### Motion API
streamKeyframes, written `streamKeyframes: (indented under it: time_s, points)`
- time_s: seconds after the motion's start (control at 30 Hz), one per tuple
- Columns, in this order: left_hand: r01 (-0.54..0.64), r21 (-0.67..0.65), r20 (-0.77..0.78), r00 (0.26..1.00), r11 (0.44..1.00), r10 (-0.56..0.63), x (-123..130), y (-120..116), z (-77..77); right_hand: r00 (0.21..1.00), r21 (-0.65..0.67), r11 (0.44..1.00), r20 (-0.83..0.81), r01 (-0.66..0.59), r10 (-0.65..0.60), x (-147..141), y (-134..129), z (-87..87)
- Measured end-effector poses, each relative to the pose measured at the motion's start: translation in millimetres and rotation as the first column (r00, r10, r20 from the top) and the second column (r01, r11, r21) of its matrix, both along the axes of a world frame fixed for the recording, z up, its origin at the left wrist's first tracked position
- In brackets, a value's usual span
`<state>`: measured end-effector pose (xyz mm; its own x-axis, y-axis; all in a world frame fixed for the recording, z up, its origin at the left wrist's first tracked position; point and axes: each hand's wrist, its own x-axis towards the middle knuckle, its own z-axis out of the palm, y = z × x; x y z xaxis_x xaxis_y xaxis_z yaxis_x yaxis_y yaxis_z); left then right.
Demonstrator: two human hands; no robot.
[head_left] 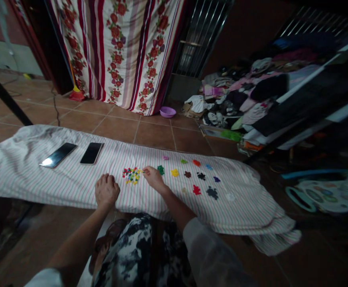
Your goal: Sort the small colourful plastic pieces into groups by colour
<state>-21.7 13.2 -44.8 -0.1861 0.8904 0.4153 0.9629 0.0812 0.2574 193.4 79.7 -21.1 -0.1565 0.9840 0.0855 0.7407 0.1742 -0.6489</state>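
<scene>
My right hand point(153, 178) is at the right edge of a mixed pile of small bead-like pieces point(131, 175) in red, yellow, green and white. Its fingertips are pinched together; whatever is between them is too small to make out. My left hand point(107, 189) rests on the striped cloth point(72, 187), left of the pile, fingers extended and holding nothing. To the right lie single-colour heaps, among them green pieces point(161, 170), yellow pieces point(174, 172), brown pieces point(187, 174), red pieces point(196, 189), black pieces point(201, 175) and dark grey pieces point(212, 193).
Two phones, a tilted one point(58, 154) and another point(91, 153), lie on the cloth at left. Beyond are a floral curtain point(117, 52), a purple basin point(167, 112) and heaped clothes point(246, 95). Dark bars point(6, 95) rise beside the surface.
</scene>
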Motion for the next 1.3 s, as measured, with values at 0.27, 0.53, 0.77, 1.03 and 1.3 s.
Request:
streamKeyframes:
  time_s: [0.27, 0.53, 0.77, 1.03, 1.3]
  points:
    - [0.004, 0.005, -0.013, 1.0, 1.0, -0.004, -0.2, 0.1, -0.4, 0.991, 0.055, 0.989, 0.012, 0.134, -0.135, 54.8, 1.0, -4.1]
    - [-0.021, -0.018, -0.057, 0.998, 1.0, 0.019, 0.2, 0.9, -0.5, 0.975, 0.063, 0.973, -0.006, 0.222, -0.222, 82.8, 9.0, 0.5]
    - [-0.015, -0.015, -0.055, 0.998, 1.0, 0.014, -0.1, 1.4, -1.1, 0.975, 0.046, 0.975, 0.039, 0.217, -0.219, 86.9, 21.7, 2.3]
    - [-0.028, 0.001, -0.039, 0.999, 1.0, 0.028, -1.3, 3.4, -6.1, 0.954, 0.044, 0.972, 0.187, 0.23, -0.234, 80.0, 46.1, 10.0]
    - [-0.028, -0.011, -0.03, 0.999, 1.0, 0.028, -0.8, 3.8, -6.2, 0.951, 0.016, 0.997, 0.3, 0.074, -0.075, 68.5, 62.5, 13.4]
